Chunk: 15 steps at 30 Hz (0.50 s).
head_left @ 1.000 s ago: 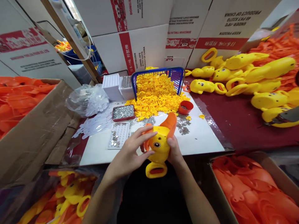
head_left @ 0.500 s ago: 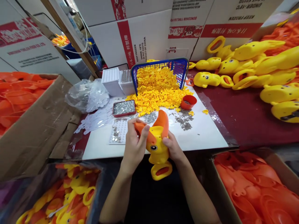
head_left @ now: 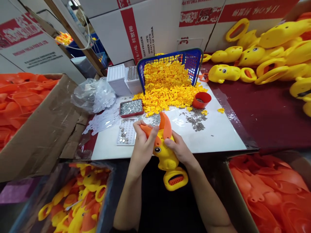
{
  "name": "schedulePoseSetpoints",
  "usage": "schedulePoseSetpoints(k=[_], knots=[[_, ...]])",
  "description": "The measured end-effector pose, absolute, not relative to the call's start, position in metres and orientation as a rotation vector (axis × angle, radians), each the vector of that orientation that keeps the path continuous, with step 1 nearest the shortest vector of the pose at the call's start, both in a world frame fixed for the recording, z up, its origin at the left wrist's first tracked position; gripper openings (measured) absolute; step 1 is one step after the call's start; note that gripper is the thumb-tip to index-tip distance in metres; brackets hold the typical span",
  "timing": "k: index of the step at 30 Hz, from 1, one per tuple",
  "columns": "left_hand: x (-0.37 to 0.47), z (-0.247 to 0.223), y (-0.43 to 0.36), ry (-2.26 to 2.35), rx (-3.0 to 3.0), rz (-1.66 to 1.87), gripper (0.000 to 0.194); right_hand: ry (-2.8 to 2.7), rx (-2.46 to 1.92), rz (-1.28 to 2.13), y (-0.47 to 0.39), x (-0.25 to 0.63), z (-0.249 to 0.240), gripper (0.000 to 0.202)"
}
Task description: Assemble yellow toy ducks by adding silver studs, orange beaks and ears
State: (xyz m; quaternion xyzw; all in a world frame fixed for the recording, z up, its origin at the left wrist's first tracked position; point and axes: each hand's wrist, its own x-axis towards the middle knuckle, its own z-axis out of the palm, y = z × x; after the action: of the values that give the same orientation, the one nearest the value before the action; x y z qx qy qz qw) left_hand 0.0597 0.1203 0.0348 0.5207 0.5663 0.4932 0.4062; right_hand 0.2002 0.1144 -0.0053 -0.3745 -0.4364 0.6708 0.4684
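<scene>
A yellow duck-shaped toy (head_left: 167,158) with an eye, a ring handle and two orange bill pieces is held between my hands, over the table's front edge. My left hand (head_left: 144,145) grips the left orange piece (head_left: 148,131), thumb on top. My right hand (head_left: 179,147) is closed round the toy's right side, its thumb near the base of the other orange piece (head_left: 165,126). The orange pieces stand apart, pointing away from me. The handle hangs below, with an orange ribbed part inside its opening. The fingers behind the toy are hidden.
On the white tabletop (head_left: 218,136) are a blue basket (head_left: 197,64) spilling yellow clips, a red cup (head_left: 201,100), a tray of metal pieces (head_left: 131,108) and a dimpled tray (head_left: 132,132). Yellow toys (head_left: 224,73) lie right. Boxes of orange parts (head_left: 274,191) and toys (head_left: 82,200) flank me.
The toy has turned slightly, its handle swinging right and showing the orange ribbed part. My right thumb has shifted left on the toy. The camera view has moved a little.
</scene>
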Motion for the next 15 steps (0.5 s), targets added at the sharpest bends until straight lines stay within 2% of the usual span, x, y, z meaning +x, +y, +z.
schedulePoseSetpoints(k=[15], knots=[[0.055,0.023,0.118,1.398,1.121,1.386,0.046,-1.201,-0.964,1.566,0.113,0.202,-0.003,0.049]])
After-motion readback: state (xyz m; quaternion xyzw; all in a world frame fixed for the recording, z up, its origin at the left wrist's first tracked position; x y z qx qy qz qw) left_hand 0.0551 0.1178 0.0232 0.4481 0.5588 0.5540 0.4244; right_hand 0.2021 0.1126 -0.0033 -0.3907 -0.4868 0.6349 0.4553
